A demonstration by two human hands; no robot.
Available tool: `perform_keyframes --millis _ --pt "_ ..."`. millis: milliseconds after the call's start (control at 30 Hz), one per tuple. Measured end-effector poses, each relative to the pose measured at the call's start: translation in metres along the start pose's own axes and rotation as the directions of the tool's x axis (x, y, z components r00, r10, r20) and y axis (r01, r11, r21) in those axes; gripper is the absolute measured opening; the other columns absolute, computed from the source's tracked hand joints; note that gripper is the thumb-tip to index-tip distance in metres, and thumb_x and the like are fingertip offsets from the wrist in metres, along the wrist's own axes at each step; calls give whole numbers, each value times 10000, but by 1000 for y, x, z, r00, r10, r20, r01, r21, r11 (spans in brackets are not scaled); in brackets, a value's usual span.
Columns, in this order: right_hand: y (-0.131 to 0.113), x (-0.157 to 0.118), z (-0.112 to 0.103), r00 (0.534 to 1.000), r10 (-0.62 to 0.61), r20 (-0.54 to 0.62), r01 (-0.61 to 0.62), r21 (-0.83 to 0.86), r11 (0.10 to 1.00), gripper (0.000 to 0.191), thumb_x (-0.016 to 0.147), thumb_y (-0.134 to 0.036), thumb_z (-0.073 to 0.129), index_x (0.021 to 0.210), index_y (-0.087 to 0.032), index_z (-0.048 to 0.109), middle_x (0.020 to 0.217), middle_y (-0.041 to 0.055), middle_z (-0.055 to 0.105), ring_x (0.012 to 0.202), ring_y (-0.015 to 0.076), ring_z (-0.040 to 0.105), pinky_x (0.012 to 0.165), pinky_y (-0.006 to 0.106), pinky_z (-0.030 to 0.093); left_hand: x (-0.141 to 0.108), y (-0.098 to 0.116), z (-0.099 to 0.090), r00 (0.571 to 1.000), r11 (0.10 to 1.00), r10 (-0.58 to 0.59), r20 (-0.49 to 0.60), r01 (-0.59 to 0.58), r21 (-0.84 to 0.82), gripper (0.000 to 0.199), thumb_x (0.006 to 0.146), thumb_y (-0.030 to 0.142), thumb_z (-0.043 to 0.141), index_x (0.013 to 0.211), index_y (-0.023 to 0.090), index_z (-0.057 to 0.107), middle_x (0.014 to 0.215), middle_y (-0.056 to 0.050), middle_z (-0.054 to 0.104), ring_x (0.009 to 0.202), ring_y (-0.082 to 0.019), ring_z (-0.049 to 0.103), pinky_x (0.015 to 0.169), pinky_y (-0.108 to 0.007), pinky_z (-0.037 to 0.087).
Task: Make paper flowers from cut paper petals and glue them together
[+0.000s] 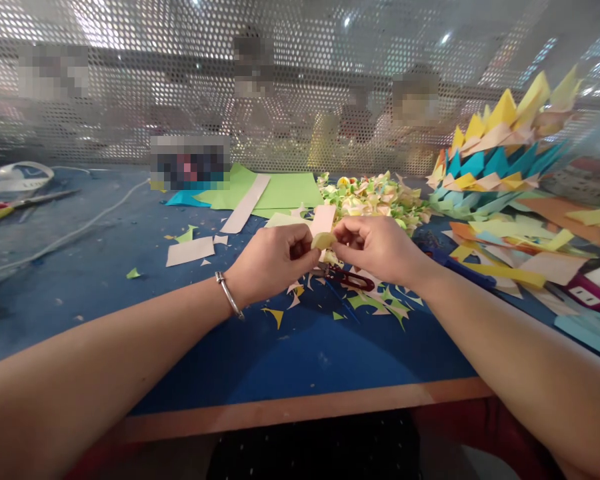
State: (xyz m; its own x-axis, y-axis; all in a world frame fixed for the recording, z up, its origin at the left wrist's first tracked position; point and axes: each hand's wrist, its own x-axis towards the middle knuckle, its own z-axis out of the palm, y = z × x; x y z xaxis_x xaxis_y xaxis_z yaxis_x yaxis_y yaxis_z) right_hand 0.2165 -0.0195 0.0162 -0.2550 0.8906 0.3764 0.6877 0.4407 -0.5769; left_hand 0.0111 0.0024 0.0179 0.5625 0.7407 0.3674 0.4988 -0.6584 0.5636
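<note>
Between my two hands is a small pale yellow piece of paper (323, 241) with a rounded edge. My left hand (279, 257), with a silver bracelet at the wrist, pinches its left side between thumb and finger. The right side is pinched by my right hand (373, 247). Just below the fingers lie dark red-handled scissors (353, 278) on the blue table, partly covered. Paper offcuts (387, 307) in green, pink and yellow are scattered around them. Behind my hands rises a heap of small cut paper pieces (375, 197).
Green paper sheets (280, 190) and a pale strip (246, 203) lie at the back. A folded-paper model (500, 153) stands at back right, near paper strips (520, 257) and a blue tool (463, 267). Scissors (17, 205) and a white cable (75, 233) are left. A perforated metal screen (300, 120) borders the table.
</note>
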Motion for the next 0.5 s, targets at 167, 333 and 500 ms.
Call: perform_keyframes --millis 167,333,500 --pt "-4 -2 0 999 -6 50 6 -13 1000 97 794 -255 650 766 -162 650 538 -47 533 484 76 450 488 237 328 0 -1 3 999 996 38 6 -37 -78 146 861 264 621 885 145 704 708 -11 687 578 -88 544 548 -216 397" --pt "-7 -2 1 997 -25 80 26 -11 1000 84 789 -238 645 783 -157 669 525 -51 537 471 70 447 498 235 333 2 -5 5 998 992 50 -29 -53 -113 123 861 207 626 792 150 710 646 10 648 570 -79 488 555 -208 392" --pt "-4 -1 1 998 -46 46 47 -38 998 67 774 -216 650 743 -158 657 537 -47 542 465 65 441 484 232 336 2 -3 2 1000 983 -23 17 26 -181 135 834 200 662 712 147 687 559 30 579 529 -74 444 511 -214 346"
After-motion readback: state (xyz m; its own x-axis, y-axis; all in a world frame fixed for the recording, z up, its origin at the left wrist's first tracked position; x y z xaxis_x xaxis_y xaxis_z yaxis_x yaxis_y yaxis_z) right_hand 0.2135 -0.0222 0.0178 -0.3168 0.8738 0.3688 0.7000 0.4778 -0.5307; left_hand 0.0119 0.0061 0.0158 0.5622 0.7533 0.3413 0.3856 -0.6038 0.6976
